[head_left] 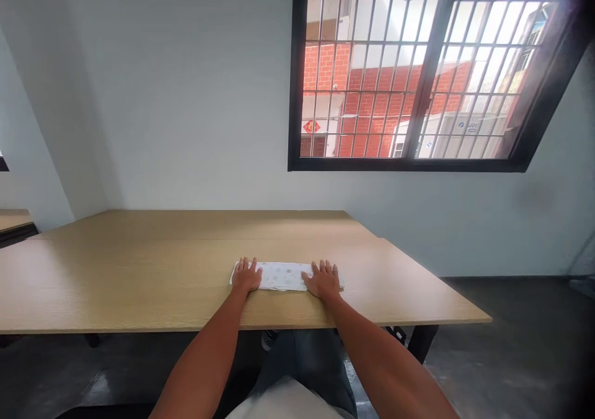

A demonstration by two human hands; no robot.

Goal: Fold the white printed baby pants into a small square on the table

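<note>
A white cloth [282, 276] with a small printed pattern lies folded into a long flat strip near the table's front edge. My left hand [246, 276] rests flat on its left end, fingers stretched forward and thumb pointing inward. On the right end lies my right hand [323, 279], palm down with the fingers spread. Both hands press on the cloth from above and grip nothing. The parts of the cloth beneath the palms are hidden.
The light wooden table [153, 276] extends far to the left and ends at a slanted right edge. Behind it stands a pale wall [199, 97] with a barred window [372, 84]. Dark floor [506, 344] shows at the right.
</note>
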